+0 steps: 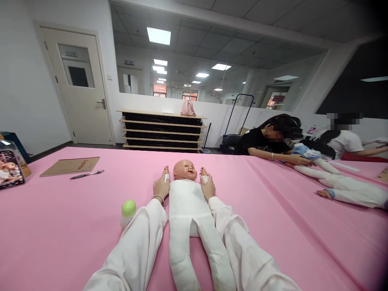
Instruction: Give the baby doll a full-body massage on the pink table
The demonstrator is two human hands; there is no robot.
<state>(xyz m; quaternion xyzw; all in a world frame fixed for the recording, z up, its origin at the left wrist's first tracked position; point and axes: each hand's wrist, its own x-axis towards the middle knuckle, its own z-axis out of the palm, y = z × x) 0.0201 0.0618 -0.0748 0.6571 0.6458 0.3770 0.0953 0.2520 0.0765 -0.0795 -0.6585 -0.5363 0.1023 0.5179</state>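
Observation:
A baby doll (pixel 187 202) with a white cloth body lies on its back on the pink table (pixel 60 226), head away from me. My left hand (pixel 160 186) grips the doll's raised left-side arm beside the head. My right hand (pixel 207 185) grips the other arm in the same way. Both my sleeves are white and run along the doll's sides. A small bottle with a green cap (pixel 127 211) stands just left of my left forearm.
A brown notebook (pixel 70 165) and a pen (pixel 87 174) lie at the far left, with a boxed toy package (pixel 10 167) at the table's left edge. Two other people (pixel 266 141) lean over dolls (pixel 342 186) at the right. Shelves (pixel 162 131) and a door (pixel 80 87) stand behind.

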